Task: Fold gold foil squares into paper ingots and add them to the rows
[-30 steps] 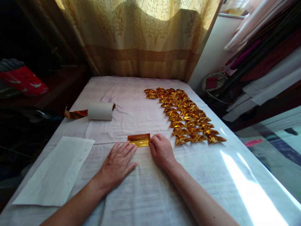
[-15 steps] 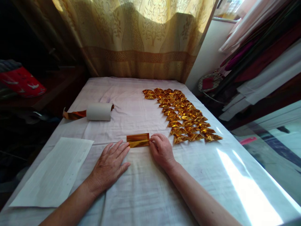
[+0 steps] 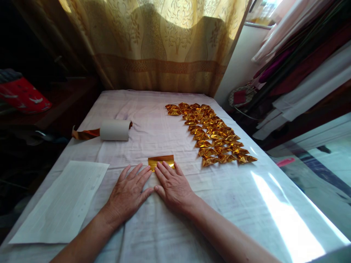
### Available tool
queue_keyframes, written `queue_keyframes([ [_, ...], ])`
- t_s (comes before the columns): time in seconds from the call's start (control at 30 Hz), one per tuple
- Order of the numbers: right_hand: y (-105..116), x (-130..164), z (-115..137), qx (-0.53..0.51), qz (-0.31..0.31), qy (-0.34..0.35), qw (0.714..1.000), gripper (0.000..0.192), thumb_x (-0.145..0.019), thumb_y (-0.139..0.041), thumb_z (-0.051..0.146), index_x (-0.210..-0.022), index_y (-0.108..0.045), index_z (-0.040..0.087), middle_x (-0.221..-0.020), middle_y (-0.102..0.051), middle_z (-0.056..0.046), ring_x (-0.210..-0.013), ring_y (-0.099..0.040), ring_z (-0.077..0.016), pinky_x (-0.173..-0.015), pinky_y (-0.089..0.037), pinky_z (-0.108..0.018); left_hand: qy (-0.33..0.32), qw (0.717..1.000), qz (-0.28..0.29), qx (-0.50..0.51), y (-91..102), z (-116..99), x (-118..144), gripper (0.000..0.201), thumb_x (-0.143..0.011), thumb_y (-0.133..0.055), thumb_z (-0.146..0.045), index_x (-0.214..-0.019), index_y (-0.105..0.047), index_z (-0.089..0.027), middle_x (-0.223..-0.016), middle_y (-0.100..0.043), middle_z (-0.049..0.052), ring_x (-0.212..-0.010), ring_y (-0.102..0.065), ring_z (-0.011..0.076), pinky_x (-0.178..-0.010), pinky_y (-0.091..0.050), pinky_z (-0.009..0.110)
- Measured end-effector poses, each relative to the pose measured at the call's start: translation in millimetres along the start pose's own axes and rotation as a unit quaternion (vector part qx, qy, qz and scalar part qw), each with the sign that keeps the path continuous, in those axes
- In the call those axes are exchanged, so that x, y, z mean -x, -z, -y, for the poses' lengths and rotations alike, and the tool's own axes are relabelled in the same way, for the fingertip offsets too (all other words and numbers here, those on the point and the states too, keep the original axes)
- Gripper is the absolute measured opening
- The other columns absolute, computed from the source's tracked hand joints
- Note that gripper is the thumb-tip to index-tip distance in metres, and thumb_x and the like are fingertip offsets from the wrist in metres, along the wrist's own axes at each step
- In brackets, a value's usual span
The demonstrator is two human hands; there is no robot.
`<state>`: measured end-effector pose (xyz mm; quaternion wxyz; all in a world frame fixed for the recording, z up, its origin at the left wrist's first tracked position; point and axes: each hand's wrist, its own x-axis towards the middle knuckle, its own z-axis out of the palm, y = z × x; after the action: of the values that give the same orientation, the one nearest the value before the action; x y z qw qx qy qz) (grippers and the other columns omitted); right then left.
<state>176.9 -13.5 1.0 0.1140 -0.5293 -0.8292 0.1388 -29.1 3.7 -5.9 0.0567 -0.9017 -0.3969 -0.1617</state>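
Two hands lie flat, fingers spread, gripping nothing. The right hand [image 3: 173, 187] presses its fingertips on the near edge of the gold foil strip [image 3: 161, 161], whose long axis runs left to right just beyond them. The left hand [image 3: 128, 193] rests on the cloth beside it, fingertips barely short of the strip's left end. Farther right lie folded gold pieces [image 3: 212, 133]; farther left, a white roll [image 3: 114, 130].

A shiny gold foil strip [image 3: 161, 161] and gold folded pieces [image 3: 214, 135] are laid on pale lilac cloth [image 3: 153, 120]; the curtain [image 3: 164, 44] is patterned with golden trees.
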Motion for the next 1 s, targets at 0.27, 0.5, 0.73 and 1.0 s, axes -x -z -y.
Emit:
queue_keyframes([
  [0.27,5,26,-17,0.033,-0.001,-0.112,0.993,0.056,-0.100,-0.045,0.041,-0.150,-0.039,0.017,-0.158,-0.030,-0.008,-0.148,-0.026,-0.0291,-0.120,-0.014,-0.060,0.011,1.000,0.014,0.024,1.9,1,0,0.042,-0.094,-0.054,-0.039,-0.133,-0.057,-0.022,-0.137,-0.062,0.006,-0.132,-0.049,0.0310,-0.116,-0.020,0.053],
  [0.5,5,32,-26,0.033,-0.025,-0.120,0.992,0.054,-0.098,-0.048,0.038,-0.148,-0.044,0.019,-0.156,-0.035,-0.008,-0.146,-0.029,-0.0306,-0.118,-0.015,-0.061,0.036,0.997,-0.004,0.063,1.4,5,-6,0.031,-0.095,-0.052,-0.037,-0.122,-0.064,-0.026,-0.129,-0.067,0.004,-0.126,-0.054,0.0296,-0.112,-0.026,0.054],
  [0.73,9,22,-35,0.011,-0.119,-0.083,0.989,0.035,-0.094,-0.054,0.029,-0.127,-0.062,0.021,-0.140,-0.059,-0.010,-0.130,-0.050,-0.0291,-0.109,-0.033,-0.051,0.164,0.982,-0.020,0.095,-2.9,10,-32,0.017,-0.089,-0.059,-0.036,-0.096,-0.065,-0.021,-0.101,-0.070,0.006,-0.099,-0.061,0.0255,-0.089,-0.045,0.040],
  [1.0,3,16,-44,-0.065,-0.209,-0.065,0.974,0.024,-0.086,-0.056,0.018,-0.109,-0.063,0.019,-0.123,-0.067,-0.010,-0.117,-0.058,-0.0251,-0.101,-0.039,-0.043,0.203,0.972,-0.044,0.109,-15.7,6,-38,0.015,-0.083,-0.065,-0.032,-0.096,-0.063,-0.025,-0.111,-0.070,0.005,-0.108,-0.060,0.0257,-0.094,-0.040,0.041],
])
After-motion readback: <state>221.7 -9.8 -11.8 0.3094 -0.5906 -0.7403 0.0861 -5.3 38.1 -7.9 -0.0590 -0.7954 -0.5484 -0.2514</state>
